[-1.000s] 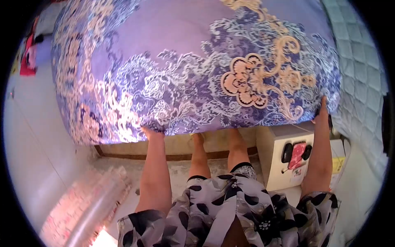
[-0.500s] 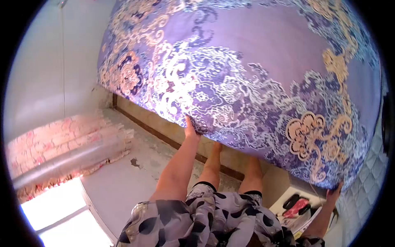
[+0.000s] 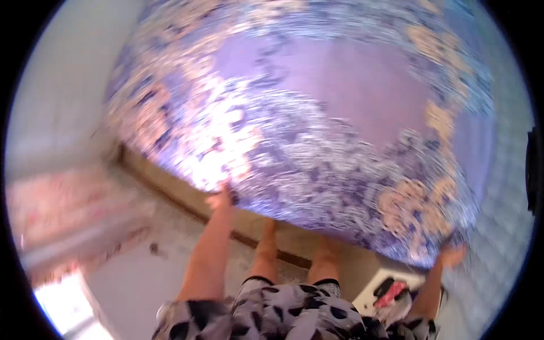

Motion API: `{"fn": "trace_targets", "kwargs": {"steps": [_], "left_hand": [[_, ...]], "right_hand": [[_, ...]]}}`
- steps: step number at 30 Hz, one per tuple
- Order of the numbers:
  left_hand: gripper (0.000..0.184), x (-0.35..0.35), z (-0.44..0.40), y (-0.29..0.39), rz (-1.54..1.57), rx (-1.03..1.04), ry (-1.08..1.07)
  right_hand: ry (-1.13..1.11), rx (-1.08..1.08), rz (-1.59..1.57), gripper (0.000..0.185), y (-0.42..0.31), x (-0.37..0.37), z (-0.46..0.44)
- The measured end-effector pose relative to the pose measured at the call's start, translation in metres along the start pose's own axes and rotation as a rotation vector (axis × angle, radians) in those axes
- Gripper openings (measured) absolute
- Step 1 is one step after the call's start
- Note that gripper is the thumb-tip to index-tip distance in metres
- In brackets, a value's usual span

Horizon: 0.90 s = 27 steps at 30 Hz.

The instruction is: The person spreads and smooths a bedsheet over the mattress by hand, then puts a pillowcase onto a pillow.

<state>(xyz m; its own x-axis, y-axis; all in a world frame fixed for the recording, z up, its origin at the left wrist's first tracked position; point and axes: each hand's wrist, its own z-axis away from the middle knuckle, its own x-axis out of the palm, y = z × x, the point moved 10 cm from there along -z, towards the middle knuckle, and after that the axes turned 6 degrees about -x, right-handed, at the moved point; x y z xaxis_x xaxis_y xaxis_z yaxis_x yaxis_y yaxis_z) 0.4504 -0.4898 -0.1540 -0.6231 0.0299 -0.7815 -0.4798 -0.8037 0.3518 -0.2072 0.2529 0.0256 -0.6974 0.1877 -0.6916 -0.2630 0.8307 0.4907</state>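
A purple sheet (image 3: 374, 85) with blue, white and peach ornament covers the bed, blurred by motion. At its near edge, left of centre, my left hand (image 3: 222, 196) has the thumb over the sheet and the other fingers curled at the edge. My right hand (image 3: 452, 256) is against the near right corner of the sheet, beside the pale quilted surface; its fingers are smeared and partly hidden.
A white cabinet (image 3: 371, 289) with black and red items on it stands below the right corner. A pink floral curtain (image 3: 68, 209) hangs at the left above a bright window (image 3: 65, 303). The bed's brown base rail (image 3: 187, 208) runs near my bare legs (image 3: 266, 252).
The view swung left, then shifted slightly back. My left hand remains at the near edge, while my right hand has moved slightly outward at the corner, its fingers now pointing right.
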Motion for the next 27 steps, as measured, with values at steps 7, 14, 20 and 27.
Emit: {"fn": "trace_targets", "kwargs": {"steps": [7,14,20,27], "left_hand": [[0.087,0.02,0.221,0.173,-0.498,1.307,0.186],[0.135,0.132,0.316,0.099,-1.205,1.157,-0.439],[0.146,0.144,0.31,0.089,-1.461,0.93,-0.427],[0.15,0.155,0.303,0.085,-1.734,0.821,-0.319]], "right_hand": [[-0.53,-0.175,-0.499,0.061,-0.24,-0.068,-0.178],[-1.331,0.693,-0.274,0.069,-0.056,0.015,0.033],[-0.558,0.371,-0.484,0.055,-0.087,0.018,-0.119],[-0.759,0.377,-0.316,0.072,-0.031,0.121,-0.129]]}}
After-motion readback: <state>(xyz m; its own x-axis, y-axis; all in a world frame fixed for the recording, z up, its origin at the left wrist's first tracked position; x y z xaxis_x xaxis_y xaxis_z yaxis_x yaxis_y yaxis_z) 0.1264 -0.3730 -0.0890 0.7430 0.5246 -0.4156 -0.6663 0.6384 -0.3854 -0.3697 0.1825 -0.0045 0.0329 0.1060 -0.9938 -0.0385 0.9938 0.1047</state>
